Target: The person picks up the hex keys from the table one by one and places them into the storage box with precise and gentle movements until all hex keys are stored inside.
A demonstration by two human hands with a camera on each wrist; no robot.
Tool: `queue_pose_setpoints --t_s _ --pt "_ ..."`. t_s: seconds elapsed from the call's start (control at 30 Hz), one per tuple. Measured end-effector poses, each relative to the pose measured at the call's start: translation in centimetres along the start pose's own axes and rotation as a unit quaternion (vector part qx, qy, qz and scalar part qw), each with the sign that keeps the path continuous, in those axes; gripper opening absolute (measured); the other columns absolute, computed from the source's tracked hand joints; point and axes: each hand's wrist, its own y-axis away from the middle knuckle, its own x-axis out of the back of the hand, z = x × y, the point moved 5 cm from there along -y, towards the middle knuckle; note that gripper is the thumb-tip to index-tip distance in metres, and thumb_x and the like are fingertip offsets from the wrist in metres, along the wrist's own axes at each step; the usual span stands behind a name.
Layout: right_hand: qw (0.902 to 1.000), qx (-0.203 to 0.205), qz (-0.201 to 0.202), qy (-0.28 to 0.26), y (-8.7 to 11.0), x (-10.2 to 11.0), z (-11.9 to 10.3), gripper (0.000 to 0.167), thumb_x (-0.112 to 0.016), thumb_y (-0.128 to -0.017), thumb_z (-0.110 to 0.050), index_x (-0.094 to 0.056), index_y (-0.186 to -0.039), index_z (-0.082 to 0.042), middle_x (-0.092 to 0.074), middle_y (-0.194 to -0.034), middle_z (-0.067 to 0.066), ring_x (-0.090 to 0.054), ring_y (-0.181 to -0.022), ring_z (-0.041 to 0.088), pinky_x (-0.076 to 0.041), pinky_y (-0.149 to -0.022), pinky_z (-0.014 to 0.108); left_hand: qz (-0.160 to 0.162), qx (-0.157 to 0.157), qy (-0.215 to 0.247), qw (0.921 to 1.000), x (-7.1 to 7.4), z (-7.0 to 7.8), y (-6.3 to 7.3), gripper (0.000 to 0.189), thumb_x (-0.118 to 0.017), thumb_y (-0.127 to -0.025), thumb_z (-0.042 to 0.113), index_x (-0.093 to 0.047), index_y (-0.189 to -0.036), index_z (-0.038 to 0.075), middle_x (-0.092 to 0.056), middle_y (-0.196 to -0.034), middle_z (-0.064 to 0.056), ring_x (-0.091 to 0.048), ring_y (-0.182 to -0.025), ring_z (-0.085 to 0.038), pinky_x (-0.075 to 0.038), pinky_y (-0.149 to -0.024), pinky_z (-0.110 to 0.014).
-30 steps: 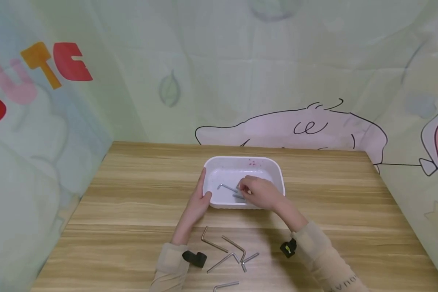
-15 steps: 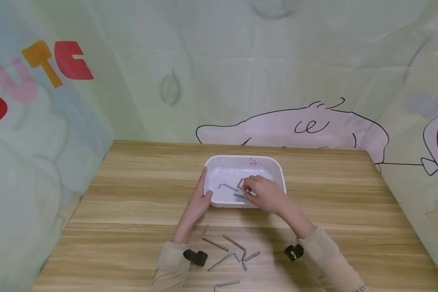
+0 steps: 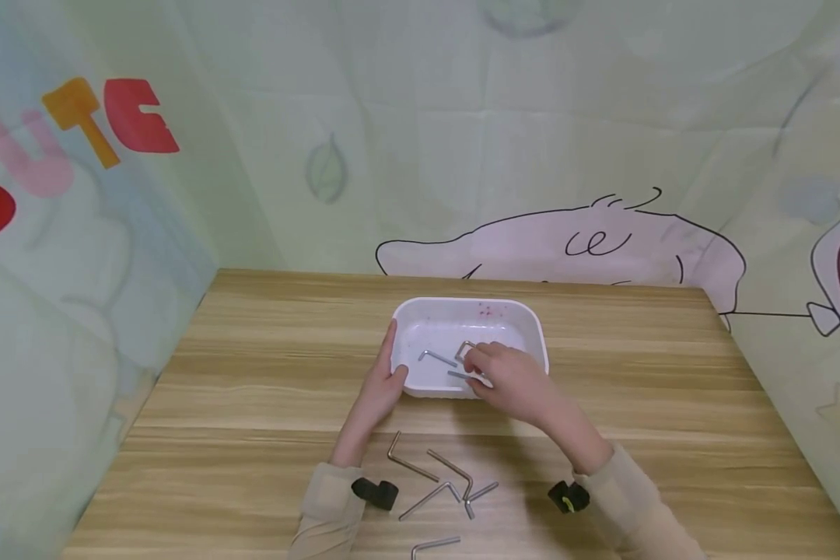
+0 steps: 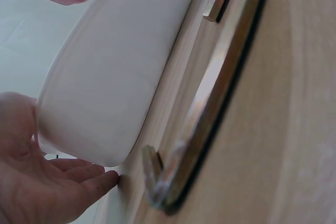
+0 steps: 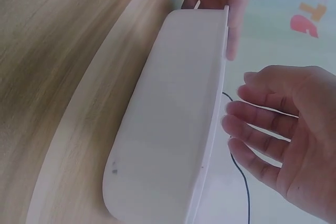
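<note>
A white plastic tray (image 3: pixel 420 311) stands on the table with a few metal hex keys inside. My left hand (image 3: pixel 380 386) holds its left end, thumb at the near rim and fingers along the side; the left wrist view shows that hand (image 4: pixel 47 171) against the end wall. Over the right part of the tray is my right hand (image 3: pixel 507 377), its fingertips close to a bent hex key (image 3: pixel 460 350). In the right wrist view this hand (image 5: pixel 294 129) has loosely bent, spread fingers and nothing between them. A silver hex key (image 3: pixel 439 358) lies left of the fingertips.
Several hex keys lie on the wooden table (image 3: pixel 252 389) in front of the tray, including a bronze one (image 3: pixel 414 468) by the left forearm and a silver one (image 3: pixel 437 543) near the front. A printed cloth backdrop (image 3: pixel 427 155) rises behind the table.
My right hand has shifted slightly right and its fingers have parted from the bent hex key, which shows more in the tray. The left hand stays at the tray's end.
</note>
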Motion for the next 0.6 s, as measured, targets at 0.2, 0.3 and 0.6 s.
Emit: queue_pose_setpoints --t_s 0.2,0.3,0.6 --pt "0.9998 0.016 0.007 0.009 0.5 0.1 -0.5 0.013 -0.071 -0.083 -0.022 -0.064 -0.091 -0.015 -0.066 -0.086 -0.004 -0.056 -0.075 0.009 -0.050 -0.064 0.026 0.004 0.002 -0.001 1.0000 0.0 0.0 0.0 0.077 -0.042 -0.090 0.003 -0.008 -0.156 0.025 -0.014 -0.162 -0.009 -0.017 -0.148 -0.029 -0.017 -0.122 -0.045" --pt "0.9995 0.025 0.011 0.014 0.7 0.1 -0.9 0.012 -0.071 -0.083 -0.021 -0.063 -0.091 -0.016 -0.065 -0.086 -0.006 -0.055 -0.073 0.009 -0.050 -0.064 0.026 0.004 0.002 0.001 1.0000 0.0 0.0 0.1 0.077 -0.042 -0.090 0.003 -0.009 -0.156 0.024 -0.013 -0.162 -0.009 -0.017 -0.148 -0.030 -0.017 -0.122 -0.046" --pt "0.9989 0.042 0.023 0.003 1.5 -0.4 -2.2 0.011 -0.072 -0.082 -0.018 -0.061 -0.082 -0.018 -0.063 -0.079 -0.009 -0.057 -0.071 0.009 -0.050 -0.064 0.024 0.002 -0.001 0.004 1.0000 0.1 0.1 0.1 0.077 -0.041 -0.090 0.003 -0.008 -0.156 0.025 -0.012 -0.163 -0.008 -0.016 -0.149 -0.030 -0.016 -0.122 -0.046"
